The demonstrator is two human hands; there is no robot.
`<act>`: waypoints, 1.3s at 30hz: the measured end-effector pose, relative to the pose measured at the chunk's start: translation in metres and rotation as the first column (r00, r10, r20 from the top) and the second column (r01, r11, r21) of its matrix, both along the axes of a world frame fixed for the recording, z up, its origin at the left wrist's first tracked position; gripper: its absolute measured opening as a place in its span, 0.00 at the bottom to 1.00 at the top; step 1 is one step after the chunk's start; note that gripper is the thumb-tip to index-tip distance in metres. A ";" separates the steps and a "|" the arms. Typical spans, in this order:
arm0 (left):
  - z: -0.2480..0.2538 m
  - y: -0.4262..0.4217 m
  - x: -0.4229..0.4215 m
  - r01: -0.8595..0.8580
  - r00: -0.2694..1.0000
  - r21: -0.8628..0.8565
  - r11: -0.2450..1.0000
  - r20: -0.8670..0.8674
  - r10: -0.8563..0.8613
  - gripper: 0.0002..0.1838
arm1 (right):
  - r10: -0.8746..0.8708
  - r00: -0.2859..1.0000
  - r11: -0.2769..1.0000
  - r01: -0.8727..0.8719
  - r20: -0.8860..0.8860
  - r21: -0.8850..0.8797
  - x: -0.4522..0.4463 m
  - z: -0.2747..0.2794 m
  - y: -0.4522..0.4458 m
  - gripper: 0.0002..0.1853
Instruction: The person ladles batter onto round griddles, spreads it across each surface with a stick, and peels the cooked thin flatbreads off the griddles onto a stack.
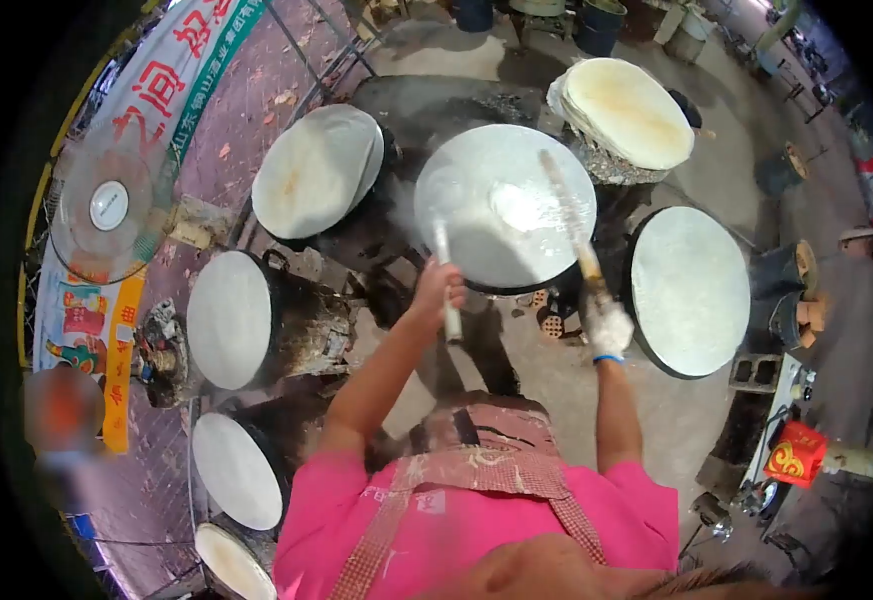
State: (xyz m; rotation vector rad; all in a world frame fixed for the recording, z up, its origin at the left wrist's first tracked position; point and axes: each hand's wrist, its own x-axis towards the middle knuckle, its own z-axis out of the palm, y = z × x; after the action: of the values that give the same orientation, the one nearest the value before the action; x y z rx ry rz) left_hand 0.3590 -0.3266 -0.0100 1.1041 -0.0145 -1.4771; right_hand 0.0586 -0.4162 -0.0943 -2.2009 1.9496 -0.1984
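Note:
A round griddle point(477, 210) lies in front of me, its surface covered in a wet, whitish layer with a bright glare at the middle. My left hand point(440, 287) is closed around a pale stick point(453, 322), whose far end reaches over the griddle's near edge. My right hand point(607, 325), in a dirty white glove with a blue band at the wrist, grips a long flat spatula point(572, 205). Its blade extends across the right side of the griddle and is smeared by motion. Whether the blade touches the surface, I cannot tell.
Pale flat round sheets point(317, 170) lie at the upper left; a thicker stack point(627, 112) stands at the upper right. More white-topped round griddles point(690, 290) surround me, several along the left. A fan point(109, 205) stands at left, a red packet point(797, 453) at right.

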 end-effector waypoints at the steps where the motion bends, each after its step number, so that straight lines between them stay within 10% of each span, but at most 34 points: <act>1: -0.014 -0.013 -0.012 -0.022 1.000 0.052 0.998 -0.001 0.022 0.17 | 0.071 0.997 0.997 -0.072 0.030 0.024 0.009 -0.008 0.016 0.17; 6: 0.022 0.010 -0.018 0.099 0.981 -0.002 0.995 -0.165 -0.098 0.14 | 0.112 0.940 0.994 -0.111 0.322 -0.021 0.059 0.004 0.066 0.13; 7: -0.024 0.034 0.021 0.300 0.637 -0.244 0.922 -0.669 -0.384 0.21 | 0.229 0.919 0.971 -0.191 0.320 -0.147 0.052 0.019 0.074 0.12; 8: -0.056 0.073 0.027 0.239 0.668 -0.648 0.723 -0.431 -0.607 0.17 | 0.350 0.886 0.922 -0.268 0.304 -0.280 0.045 0.034 0.078 0.10; 10: -0.004 0.110 0.017 0.121 0.911 -0.006 0.993 -0.397 -0.114 0.09 | 0.386 0.910 0.868 -0.303 0.150 -0.394 0.050 0.037 0.084 0.11; 12: -0.006 0.121 0.011 0.129 0.857 0.173 0.976 -0.515 -0.022 0.08 | 0.376 0.926 0.854 -0.339 0.018 -0.395 0.055 0.030 0.092 0.12; 17: 0.008 0.130 0.030 0.162 0.272 -0.082 0.983 -0.954 -0.124 0.31 | 0.324 0.896 0.883 -0.172 0.302 -0.438 0.065 0.025 0.090 0.27; 20: 0.003 0.161 0.032 0.101 0.367 -0.134 0.986 -0.916 -0.162 0.31 | 0.059 0.996 0.996 -0.053 0.073 -0.078 0.055 0.029 0.064 0.25; 22: -0.021 0.176 0.029 0.077 0.370 -0.291 0.954 -0.880 -0.298 0.30 | 0.251 0.947 0.966 -0.234 -0.200 0.105 0.039 0.041 0.044 0.26; 26: -0.031 0.194 0.026 0.057 0.371 -0.151 0.987 -0.915 -0.161 0.30 | 0.158 0.964 0.978 -0.123 0.216 -0.167 0.002 0.018 -0.004 0.26; 28: -0.045 0.215 0.023 -0.045 0.367 -0.008 0.999 -0.930 0.009 0.30 | -0.039 0.961 0.998 0.025 0.273 0.055 0.034 0.064 -0.018 0.24; 33: -0.027 0.259 0.030 -0.327 0.387 -0.036 0.944 -0.917 0.099 0.24 | 0.269 0.690 0.952 -0.297 0.672 -0.076 0.162 0.053 -0.038 0.24; 36: -0.022 0.292 0.040 -0.309 0.462 0.077 0.948 -0.859 0.220 0.22 | 0.499 0.834 0.857 -0.515 0.236 0.008 0.258 0.050 -0.038 0.20; 39: -0.022 0.320 0.074 -0.259 0.558 0.179 0.949 -0.774 0.298 0.22 | 0.796 0.603 0.594 -0.795 -0.047 -0.123 0.361 0.041 -0.047 0.14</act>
State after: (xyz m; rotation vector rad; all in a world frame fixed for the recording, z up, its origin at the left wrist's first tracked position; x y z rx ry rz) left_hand 0.4327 -0.0064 -0.0324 0.3505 0.8059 -1.5574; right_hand 0.4199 -0.4629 -0.0532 -2.8941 0.7566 -0.1940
